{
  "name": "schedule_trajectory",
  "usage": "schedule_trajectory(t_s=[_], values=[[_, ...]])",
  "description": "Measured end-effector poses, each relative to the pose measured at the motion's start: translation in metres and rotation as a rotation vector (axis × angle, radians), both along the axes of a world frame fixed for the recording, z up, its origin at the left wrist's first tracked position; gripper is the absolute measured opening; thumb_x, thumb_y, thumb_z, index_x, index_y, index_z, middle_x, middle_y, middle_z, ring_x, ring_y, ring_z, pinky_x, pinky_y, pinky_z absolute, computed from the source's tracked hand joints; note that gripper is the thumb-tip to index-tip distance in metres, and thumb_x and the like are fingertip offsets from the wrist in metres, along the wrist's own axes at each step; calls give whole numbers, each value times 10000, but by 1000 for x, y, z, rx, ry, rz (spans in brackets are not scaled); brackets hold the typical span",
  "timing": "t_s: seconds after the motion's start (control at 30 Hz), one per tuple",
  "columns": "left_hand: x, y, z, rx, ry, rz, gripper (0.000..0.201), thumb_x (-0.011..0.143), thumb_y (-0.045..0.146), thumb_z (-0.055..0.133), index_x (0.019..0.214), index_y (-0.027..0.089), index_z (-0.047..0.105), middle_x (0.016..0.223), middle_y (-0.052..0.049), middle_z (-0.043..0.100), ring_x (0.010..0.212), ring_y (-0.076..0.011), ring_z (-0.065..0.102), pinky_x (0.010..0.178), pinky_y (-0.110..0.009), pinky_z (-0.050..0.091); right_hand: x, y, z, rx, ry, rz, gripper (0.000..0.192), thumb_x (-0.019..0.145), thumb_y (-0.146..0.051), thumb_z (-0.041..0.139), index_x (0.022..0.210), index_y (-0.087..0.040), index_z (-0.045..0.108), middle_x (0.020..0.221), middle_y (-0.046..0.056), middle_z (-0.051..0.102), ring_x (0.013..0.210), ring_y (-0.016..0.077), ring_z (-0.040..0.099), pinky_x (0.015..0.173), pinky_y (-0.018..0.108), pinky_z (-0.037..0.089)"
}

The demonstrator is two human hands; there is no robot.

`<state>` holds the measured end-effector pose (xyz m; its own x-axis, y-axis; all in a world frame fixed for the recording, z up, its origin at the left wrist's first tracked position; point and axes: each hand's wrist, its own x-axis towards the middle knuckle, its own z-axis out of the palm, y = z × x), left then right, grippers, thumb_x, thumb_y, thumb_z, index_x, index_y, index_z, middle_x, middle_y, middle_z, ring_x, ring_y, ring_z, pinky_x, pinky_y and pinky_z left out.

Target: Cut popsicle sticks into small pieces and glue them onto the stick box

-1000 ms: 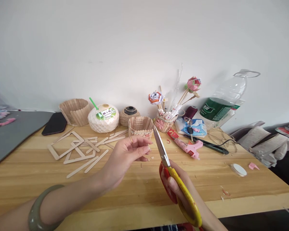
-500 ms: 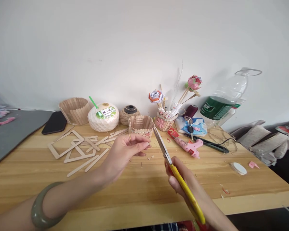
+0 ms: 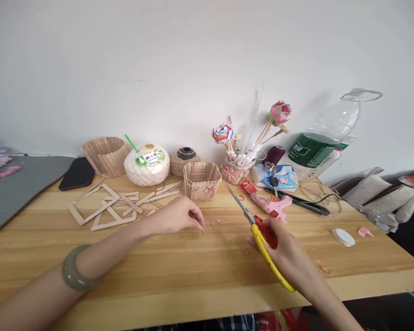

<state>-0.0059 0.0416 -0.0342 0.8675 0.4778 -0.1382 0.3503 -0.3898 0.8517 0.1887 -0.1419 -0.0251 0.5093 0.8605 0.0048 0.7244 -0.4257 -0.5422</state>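
My left hand (image 3: 184,215) is low over the wooden table, its fingers pinched together. At the fingertips is a tiny dark sliver (image 3: 203,233); whether it is gripped or merely touched is unclear. Scissors (image 3: 250,216) with yellow and red handles are held in my right hand (image 3: 279,248), blades nearly closed and pointing away to the upper left. Behind the left hand stands a small basket (image 3: 202,181) made of wooden sticks, with pinkish decoration at its front. Small scraps (image 3: 215,222) lie between the hands.
Craft sticks (image 3: 106,211) lie at left. Along the wall stand a larger stick basket (image 3: 105,156), a coconut with straw (image 3: 147,165), twine (image 3: 184,163), a flower pot (image 3: 238,170) and a large bottle (image 3: 317,142). A pink glue gun (image 3: 271,205) lies right.
My left hand has lowered to the tabletop, fingertips now at the sliver. My right hand has moved slightly right, and the scissors have turned, showing the red handle.
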Motion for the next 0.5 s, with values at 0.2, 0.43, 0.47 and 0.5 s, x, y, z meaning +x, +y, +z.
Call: schedule_trajectory(t_s=[0.2, 0.43, 0.47, 0.5], values=[[2, 2, -19, 104, 64, -76, 111, 647, 277, 681, 704, 216, 754, 712, -10, 728, 657, -172, 613, 561, -224, 377, 14, 3, -9, 17, -18, -27, 328, 722, -542, 568, 792, -227, 513, 665, 22, 618, 600, 222, 585, 530, 303, 414], [1, 4, -20, 145, 66, -113, 168, 707, 189, 597, 800, 214, 735, 727, 3, 732, 650, -158, 621, 584, -213, 390, 18, 11, -18, -65, -44, -69, 357, 699, -555, 585, 822, -229, 509, 781, 81, 690, 672, 279, 641, 574, 338, 437], [1, 5, -19, 152, 63, -120, 179, 719, 185, 588, 820, 215, 732, 746, 1, 732, 665, -158, 623, 597, -213, 396, 19, 12, -20, -78, -56, -75, 361, 697, -553, 587, 835, -229, 509, 797, 87, 695, 685, 288, 646, 579, 342, 437], [1, 5, -18, 161, 59, -129, 185, 734, 185, 578, 831, 217, 732, 775, -3, 730, 692, -160, 625, 619, -216, 402, 20, 13, -22, -89, -66, -77, 363, 699, -551, 585, 849, -229, 510, 810, 91, 698, 699, 295, 651, 582, 344, 437]])
